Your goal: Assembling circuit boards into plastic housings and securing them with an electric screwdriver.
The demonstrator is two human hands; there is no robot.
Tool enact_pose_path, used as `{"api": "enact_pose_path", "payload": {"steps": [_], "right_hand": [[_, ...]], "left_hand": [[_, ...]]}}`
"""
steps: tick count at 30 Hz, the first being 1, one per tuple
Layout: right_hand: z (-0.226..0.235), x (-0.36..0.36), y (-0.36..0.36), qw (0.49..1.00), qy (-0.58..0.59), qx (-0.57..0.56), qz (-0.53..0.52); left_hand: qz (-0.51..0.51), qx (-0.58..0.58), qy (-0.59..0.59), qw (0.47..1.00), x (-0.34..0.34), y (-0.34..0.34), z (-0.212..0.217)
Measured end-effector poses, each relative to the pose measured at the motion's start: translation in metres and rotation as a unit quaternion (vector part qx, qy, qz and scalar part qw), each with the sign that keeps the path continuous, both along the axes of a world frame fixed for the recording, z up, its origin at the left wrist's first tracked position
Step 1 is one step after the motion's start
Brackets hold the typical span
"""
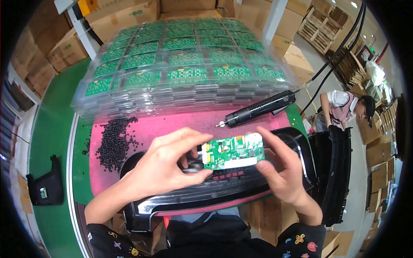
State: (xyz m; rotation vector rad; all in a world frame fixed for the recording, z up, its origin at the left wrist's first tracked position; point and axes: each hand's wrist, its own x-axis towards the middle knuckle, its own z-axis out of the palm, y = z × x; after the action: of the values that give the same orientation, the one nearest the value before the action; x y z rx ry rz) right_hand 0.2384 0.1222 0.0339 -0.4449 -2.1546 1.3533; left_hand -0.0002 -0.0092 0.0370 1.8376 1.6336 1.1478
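Between my two hands is a green circuit board (234, 151) with white connectors on its left end and a long white strip along its lower edge. My left hand (172, 159) grips its left end between thumb and fingers. At the board's right end, my right hand (282, 170) holds it with the thumb below and the fingers at the upper corner. Under the board lies a large glossy black plastic panel (180, 202), with a row of small slots partly hidden by the board. Behind it rests a black electric screwdriver (260, 109), its bit pointing left.
A heap of small black screws (114, 146) lies on the pink mat (167, 122) at the left. Stacked clear trays (185, 96) of green boards stand behind. A black part (46, 182) sits on the green surface far left. At right, a person (344, 109) is near black panels (331, 172).
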Motion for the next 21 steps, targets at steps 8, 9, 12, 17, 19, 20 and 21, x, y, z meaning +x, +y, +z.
{"api": "enact_pose_path", "payload": {"steps": [8, 9, 12, 17, 19, 20, 21], "right_hand": [[-0.045, 0.016, 0.027, 0.973, -0.154, 0.154, 0.081], [-0.046, 0.017, 0.028, 0.972, -0.155, 0.153, 0.083], [-0.05, 0.014, 0.028, 0.972, -0.15, 0.167, 0.072], [-0.049, 0.012, 0.027, 0.966, -0.159, 0.187, 0.077], [-0.048, 0.013, 0.026, 0.966, -0.16, 0.188, 0.073], [-0.048, 0.013, 0.027, 0.966, -0.161, 0.19, 0.072], [-0.048, 0.012, 0.027, 0.965, -0.162, 0.192, 0.072]], "left_hand": [[-0.059, -0.121, 0.109, 0.985, 0.01, 0.005, -0.031], [-0.06, -0.14, 0.133, 0.979, 0.011, 0.005, -0.032], [-0.056, -0.169, 0.161, 0.971, 0.013, 0.007, -0.031], [-0.051, -0.179, 0.177, 0.966, 0.012, 0.008, -0.032], [-0.052, -0.176, 0.188, 0.965, 0.012, 0.01, -0.032], [-0.053, -0.179, 0.188, 0.964, 0.012, 0.01, -0.031], [-0.051, -0.18, 0.189, 0.964, 0.012, 0.01, -0.031]]}}
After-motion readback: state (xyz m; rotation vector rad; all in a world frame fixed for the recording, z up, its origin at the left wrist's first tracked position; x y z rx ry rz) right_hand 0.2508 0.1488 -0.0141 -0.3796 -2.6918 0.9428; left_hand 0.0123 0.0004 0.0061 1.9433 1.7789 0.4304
